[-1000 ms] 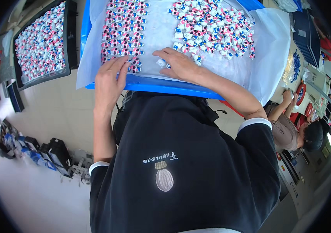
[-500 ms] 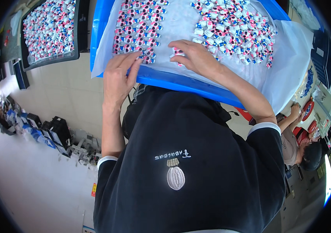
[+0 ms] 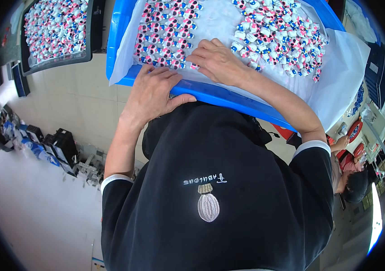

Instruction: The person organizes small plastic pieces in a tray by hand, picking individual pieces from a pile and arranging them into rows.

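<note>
The right hand point(image 3: 217, 62) is low over the tray point(image 3: 114, 52), near its front edge, fingers bent and drawn together. A bit of pink-and-white figure point(image 3: 194, 66) shows under the fingertips; whether they pinch it or only nudge it, I can't tell from here. The left hand point(image 3: 154, 92) lies over the tray's front rim with its thumb spread away from the fingers, and I see nothing in its grasp.

Neat rows point(image 3: 172, 28) of figures fill the tray's left part, while a loose heap point(image 3: 282, 36) takes up its right, all on a white sheet point(image 3: 345, 58).

I'd say the step in hand is adding a figure to the row nearest the tray's front. The next move seems to call for setting it square against its neighbour without jogging that row.
</note>
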The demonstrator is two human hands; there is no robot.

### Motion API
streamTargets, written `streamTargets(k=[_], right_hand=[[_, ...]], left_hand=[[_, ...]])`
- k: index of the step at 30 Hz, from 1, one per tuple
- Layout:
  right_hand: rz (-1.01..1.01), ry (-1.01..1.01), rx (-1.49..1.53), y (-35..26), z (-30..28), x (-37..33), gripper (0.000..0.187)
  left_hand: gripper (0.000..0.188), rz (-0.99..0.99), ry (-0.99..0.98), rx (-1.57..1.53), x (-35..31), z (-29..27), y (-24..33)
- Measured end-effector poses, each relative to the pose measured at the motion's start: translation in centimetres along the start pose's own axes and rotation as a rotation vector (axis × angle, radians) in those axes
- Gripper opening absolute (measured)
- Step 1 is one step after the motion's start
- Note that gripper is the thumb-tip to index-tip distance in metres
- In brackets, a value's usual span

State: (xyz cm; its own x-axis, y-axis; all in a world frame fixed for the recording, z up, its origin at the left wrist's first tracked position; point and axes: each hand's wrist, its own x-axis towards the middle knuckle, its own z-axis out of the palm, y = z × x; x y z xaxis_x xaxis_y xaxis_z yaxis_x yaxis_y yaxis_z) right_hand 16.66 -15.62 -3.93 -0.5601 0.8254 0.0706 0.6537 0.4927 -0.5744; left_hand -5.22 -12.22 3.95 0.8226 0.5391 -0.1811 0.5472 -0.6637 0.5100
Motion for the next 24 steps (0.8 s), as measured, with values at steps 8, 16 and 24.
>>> streamTargets(k=[8, 16, 24], right_hand=[[0.099, -0.082, -0.032, -0.5, 0.6, 0.2, 0.027], [0.12, -0.037, -0.029, -1.1, 0.1, 0.8, 0.021], [0.373, -0.16, 0.087, -1.6, -1.2, 0.2, 0.019]], left_hand=[[0.059, -0.01, -0.001, -0.017, 0.0, 0.1, -0.1], [0.058, -0.037, -0.049, -0.051, 0.0, 0.0, -0.1], [0.058, 0.004, -0.017, -0.07, 0.3, 0.0, -0.5]])
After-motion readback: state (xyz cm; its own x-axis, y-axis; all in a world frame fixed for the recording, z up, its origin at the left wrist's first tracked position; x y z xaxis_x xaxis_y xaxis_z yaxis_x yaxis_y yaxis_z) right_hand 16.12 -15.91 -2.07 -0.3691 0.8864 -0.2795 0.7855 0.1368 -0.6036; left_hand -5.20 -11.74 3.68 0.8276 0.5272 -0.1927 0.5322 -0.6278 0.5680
